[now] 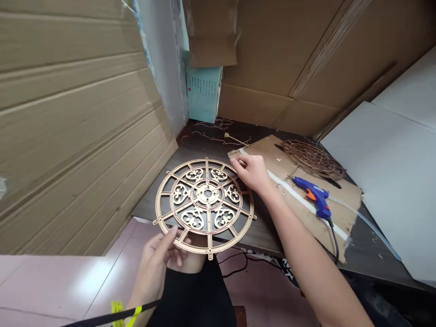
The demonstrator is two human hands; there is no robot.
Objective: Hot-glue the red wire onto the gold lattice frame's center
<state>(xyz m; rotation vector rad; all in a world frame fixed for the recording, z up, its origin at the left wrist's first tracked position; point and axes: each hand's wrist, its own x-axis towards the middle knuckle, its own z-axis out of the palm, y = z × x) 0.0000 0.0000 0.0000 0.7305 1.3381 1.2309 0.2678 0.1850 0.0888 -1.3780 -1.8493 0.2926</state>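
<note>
A round wooden fretwork panel (pixel 210 241) with spokes, scroll ornaments and thin reddish wire along its inner rings lies over the dark tabletop. Its near side juts past the table's front edge. My left hand (pixel 160 250) grips that near-left rim, thumb on top and fingers below. At the panel's upper right, my right hand (pixel 252 171) is closed with the fingertips pinched, close above the rim and the cardboard's corner. Whatever those fingertips hold, if anything, is hidden.
A blue glue gun (pixel 315 195) rests on a cardboard sheet (pixel 327 236), its cord trailing forward. Behind it sits a brown openwork disc (pixel 313 159). Loose wires (pixel 214 136) and a small wooden stick (pixel 236 139) lie at the back. Cardboard walls (pixel 85 113) enclose the table.
</note>
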